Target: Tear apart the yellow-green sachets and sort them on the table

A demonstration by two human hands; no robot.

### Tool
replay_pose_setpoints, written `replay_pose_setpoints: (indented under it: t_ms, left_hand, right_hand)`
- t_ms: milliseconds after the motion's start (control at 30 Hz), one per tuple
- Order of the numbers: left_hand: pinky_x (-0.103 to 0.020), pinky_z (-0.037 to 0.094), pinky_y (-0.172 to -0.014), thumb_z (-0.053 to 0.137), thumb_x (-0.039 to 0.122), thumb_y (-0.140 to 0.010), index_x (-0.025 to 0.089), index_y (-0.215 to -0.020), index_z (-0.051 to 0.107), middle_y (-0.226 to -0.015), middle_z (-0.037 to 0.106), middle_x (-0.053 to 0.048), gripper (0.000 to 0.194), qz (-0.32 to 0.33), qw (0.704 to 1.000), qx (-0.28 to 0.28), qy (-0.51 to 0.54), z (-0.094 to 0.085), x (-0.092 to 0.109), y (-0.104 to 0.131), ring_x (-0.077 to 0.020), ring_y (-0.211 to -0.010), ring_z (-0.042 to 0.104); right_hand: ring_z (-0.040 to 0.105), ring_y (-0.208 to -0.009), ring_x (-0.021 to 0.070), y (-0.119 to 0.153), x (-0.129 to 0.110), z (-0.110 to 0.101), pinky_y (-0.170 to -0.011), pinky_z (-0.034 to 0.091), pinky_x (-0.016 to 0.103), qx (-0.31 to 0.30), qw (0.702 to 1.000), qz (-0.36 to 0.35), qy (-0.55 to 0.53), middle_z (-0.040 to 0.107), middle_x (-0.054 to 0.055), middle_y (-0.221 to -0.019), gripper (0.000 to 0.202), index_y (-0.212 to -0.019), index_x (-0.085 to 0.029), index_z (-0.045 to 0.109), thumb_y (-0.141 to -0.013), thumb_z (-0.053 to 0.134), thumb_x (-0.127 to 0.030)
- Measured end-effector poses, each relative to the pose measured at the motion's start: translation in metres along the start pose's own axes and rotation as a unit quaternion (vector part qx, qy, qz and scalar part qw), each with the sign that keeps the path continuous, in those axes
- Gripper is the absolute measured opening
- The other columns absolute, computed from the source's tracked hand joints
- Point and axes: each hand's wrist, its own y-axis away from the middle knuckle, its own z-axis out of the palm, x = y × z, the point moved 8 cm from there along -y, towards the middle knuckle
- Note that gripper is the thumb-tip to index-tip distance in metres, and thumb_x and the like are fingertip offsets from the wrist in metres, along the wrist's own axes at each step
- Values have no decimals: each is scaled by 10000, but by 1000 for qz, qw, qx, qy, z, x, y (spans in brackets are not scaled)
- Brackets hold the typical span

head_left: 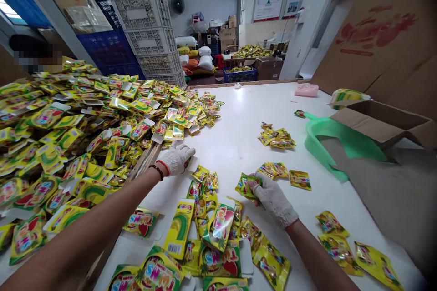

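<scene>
My left hand, in a white knit glove with bare fingertips hidden, is closed over a small printed carton; mostly its white flap shows. It is beside the wooden edge of the big carton pile. My right hand, also gloved, pinches a few green and yellow sachets above the white table. Below and between the hands lie loose sachets and several yellow-green cartons, some with open flaps. A small group of sachets lies just beyond my right hand.
A large heap of cartons fills the left side. On the white table are another sachet cluster and scattered sachets at right. A cardboard box and green plastic strip stand right. Stacked crates rise behind.
</scene>
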Motion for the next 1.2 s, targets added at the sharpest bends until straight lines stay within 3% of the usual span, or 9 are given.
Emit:
replay_pose_setpoints:
  t_ms: [200, 300, 400, 500, 667, 867, 1000, 1133, 1200]
  left_hand:
    - [-344, 401, -789, 537, 207, -589, 176, -1062, 450, -993, 523, -82, 482, -12, 994, 42, 102, -46, 69, 23, -240, -918, 494]
    - [-322, 403, -771, 524, 184, -573, 196, -1067, 433, -1004, 513, -65, 502, 4, 988, 56, 142, -54, 110, 36, -229, -917, 487]
    - [-311, 408, -746, 530, 212, -598, 193, -985, 439, -966, 511, -57, 398, -2, 981, 53, 188, -51, 132, 44, -213, -875, 485]
    - [-308, 414, -751, 545, 229, -597, 187, -948, 440, -962, 506, -59, 368, 11, 974, 46, 221, -51, 143, 49, -208, -880, 473]
    - [-337, 408, -795, 505, 141, -563, 194, -988, 461, -1021, 511, -60, 431, 65, 981, 32, 180, -57, 164, 52, -223, -929, 467]
    - [-351, 400, -866, 491, 151, -573, 183, -1043, 457, -1061, 511, -78, 472, 16, 979, 66, 192, -56, 167, 49, -237, -996, 457]
    - [-362, 387, -880, 481, 147, -571, 187, -1051, 471, -1075, 512, -71, 482, 12, 981, 77, 179, -57, 162, 50, -243, -1015, 450]
    - [-373, 395, -822, 476, 151, -589, 205, -1086, 472, -1069, 517, -65, 500, 19, 984, 77, 158, -64, 163, 52, -250, -981, 457]
    - [-379, 396, -802, 479, 158, -589, 211, -1085, 480, -1049, 523, -61, 499, 33, 985, 74, 149, -66, 167, 51, -252, -955, 460]
  right_hand:
    - [518, -448, 115, 15, -26, 7, -362, 359, 209, 71, 991, -61, -94, 539, -3, -653, 423, -1023, -166, 456, -752, 544, -479]
    - [517, -459, 113, 23, -36, 14, -383, 382, 217, 56, 992, -89, -71, 540, -7, -651, 358, -994, -176, 484, -771, 542, -450]
    - [488, -414, 101, 30, -32, 15, -382, 378, 216, 20, 997, -73, 5, 528, -26, -599, 277, -955, -178, 540, -781, 536, -394]
    - [512, -455, 111, 37, -31, 11, -442, 416, 228, -18, 996, -59, 69, 572, -17, -608, 221, -925, -178, 605, -772, 528, -317]
    - [586, -784, 173, 44, -54, 16, -727, 435, 267, -76, 957, -160, 229, 668, 17, -817, 167, -840, -210, 673, -734, 544, -219]
    - [566, -632, 146, 41, -52, 5, -552, 422, 229, 59, 972, -105, 201, 616, 13, -694, 97, -768, -197, 596, -736, 505, -216]
    - [557, -481, 122, 45, -30, 20, -395, 414, 208, -50, 998, 14, 30, 592, -11, -653, 196, -938, -194, 542, -753, 484, -228]
    - [487, -376, 89, 51, -31, 7, -313, 315, 153, 12, 999, 30, 41, 503, -39, -456, 75, -728, -168, 556, -739, 495, -209]
    - [458, -340, 80, 54, -33, 15, -307, 308, 146, -38, 998, 22, 42, 481, -41, -405, 146, -737, -160, 599, -740, 454, -179]
